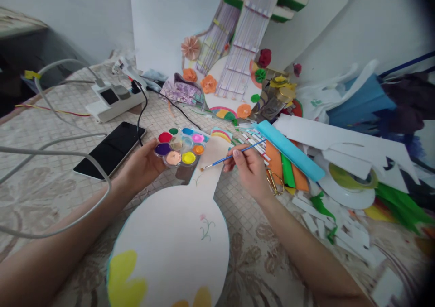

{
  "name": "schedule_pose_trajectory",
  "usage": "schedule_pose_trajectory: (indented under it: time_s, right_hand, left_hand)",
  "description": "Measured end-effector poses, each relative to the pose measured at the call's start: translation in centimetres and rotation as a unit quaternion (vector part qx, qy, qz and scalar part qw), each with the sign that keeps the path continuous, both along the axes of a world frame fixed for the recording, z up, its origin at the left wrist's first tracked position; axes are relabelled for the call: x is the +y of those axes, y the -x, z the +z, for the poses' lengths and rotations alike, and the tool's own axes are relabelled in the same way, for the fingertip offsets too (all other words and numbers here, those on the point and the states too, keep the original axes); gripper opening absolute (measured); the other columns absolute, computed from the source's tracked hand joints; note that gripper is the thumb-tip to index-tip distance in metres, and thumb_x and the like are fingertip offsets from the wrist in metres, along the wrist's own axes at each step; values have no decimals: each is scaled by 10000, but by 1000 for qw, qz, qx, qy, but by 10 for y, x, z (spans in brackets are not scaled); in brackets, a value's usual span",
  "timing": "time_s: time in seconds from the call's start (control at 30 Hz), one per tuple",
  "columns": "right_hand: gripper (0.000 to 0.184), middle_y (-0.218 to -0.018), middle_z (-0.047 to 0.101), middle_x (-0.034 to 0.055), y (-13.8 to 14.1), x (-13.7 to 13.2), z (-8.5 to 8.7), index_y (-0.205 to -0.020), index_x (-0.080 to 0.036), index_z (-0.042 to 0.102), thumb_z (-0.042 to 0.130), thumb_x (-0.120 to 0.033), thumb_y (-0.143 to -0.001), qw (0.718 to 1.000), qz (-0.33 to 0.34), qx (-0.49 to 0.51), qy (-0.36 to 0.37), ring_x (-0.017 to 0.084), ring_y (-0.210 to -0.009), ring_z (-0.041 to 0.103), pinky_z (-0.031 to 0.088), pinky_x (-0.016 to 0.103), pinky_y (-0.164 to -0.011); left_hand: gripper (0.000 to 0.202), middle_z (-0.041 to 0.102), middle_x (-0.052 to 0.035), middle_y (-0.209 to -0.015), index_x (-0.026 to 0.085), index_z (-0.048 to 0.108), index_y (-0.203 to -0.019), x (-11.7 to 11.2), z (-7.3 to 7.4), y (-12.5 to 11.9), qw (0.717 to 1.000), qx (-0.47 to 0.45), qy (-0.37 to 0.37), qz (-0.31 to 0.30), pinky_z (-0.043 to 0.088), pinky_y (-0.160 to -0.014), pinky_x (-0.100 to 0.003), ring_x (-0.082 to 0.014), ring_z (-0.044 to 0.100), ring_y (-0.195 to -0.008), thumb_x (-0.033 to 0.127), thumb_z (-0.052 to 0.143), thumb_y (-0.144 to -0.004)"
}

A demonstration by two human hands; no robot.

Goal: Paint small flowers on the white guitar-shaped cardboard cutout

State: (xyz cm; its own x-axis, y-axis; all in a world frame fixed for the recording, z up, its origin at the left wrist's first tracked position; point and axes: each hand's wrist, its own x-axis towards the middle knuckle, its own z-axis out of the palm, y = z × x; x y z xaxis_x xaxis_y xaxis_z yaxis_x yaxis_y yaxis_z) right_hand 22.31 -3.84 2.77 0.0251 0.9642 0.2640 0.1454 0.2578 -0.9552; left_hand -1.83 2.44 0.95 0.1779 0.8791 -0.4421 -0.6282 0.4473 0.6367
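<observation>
My left hand (144,164) is closed on the left side of a clear paint palette (176,158), whose round wells hold red, green, blue, pink, orange, yellow, peach and purple paint. My right hand (249,169) pinches a thin blue paintbrush (220,160). Its bristle tip is over the neck of a white guitar-shaped cutout (170,225); whether it touches cannot be told. Painted on the cutout are a small pink flower with a green stem, yellow petals at the lower left, orange ones at the bottom edge and a rainbow at the neck's top.
A black phone (110,151) and a white power strip (115,101) with looping cables lie at left. Behind stands a decorated guitar model (234,80) with paper flowers. Scissors (274,182), a blue paper roll (290,151), white tape (353,184) and paper scraps crowd the right.
</observation>
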Motion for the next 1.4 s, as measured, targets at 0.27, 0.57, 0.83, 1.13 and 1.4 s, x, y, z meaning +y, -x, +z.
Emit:
schedule_pose_trajectory:
  time_s: [0.27, 0.57, 0.83, 1.13, 1.4]
  right_hand:
    - [297, -679, 647, -11, 3, 0, -2, -858, -199, 569, 558, -489, -920, 998, 47, 4, 38, 116, -561, 646, 557, 254, -548]
    - [305, -685, 654, -8, 1, 2, -4, -852, -202, 564, 550, -498, -922, 998, 50, 2, 32, 118, -563, 653, 561, 259, -555]
    - [294, -679, 649, -7, -3, -1, 3, -848, -188, 577, 541, -465, -938, 989, 129, 0, 73, 111, -539, 648, 552, 243, -525]
    - [298, -669, 631, -19, -12, 3, 4, -852, -192, 565, 540, -477, -933, 999, 10, -19, 36, 103, -525, 622, 534, 238, -518]
    - [303, -650, 629, -18, -10, 0, 3, -836, -183, 578, 548, -469, -929, 994, 62, -29, 81, 94, -504, 615, 528, 222, -500]
  left_hand:
    - [317, 756, -73, -784, 85, 645, -1046, -2, 4, -3, 1000, 2, 2, 9, 587, -623, -294, -183, 720, -692, 163, 344, -984]
    - [293, 757, -59, -775, 123, 647, -912, 0, 2, -1, 1000, -6, -1, 9, 594, -645, -268, -164, 725, -693, 174, 368, -983]
    - [284, 758, -60, -776, 112, 652, -933, -1, 3, -2, 1000, -5, 9, 7, 604, -627, -279, -169, 727, -683, 158, 376, -978]
    - [283, 750, -66, -757, 113, 666, -936, 0, 0, -1, 1000, -13, 9, 3, 599, -644, -277, -175, 717, -675, 176, 391, -969]
    - [326, 761, -74, -795, 113, 663, -891, 0, 2, -3, 1000, 3, 0, 3, 598, -657, -283, -171, 718, -691, 165, 354, -981]
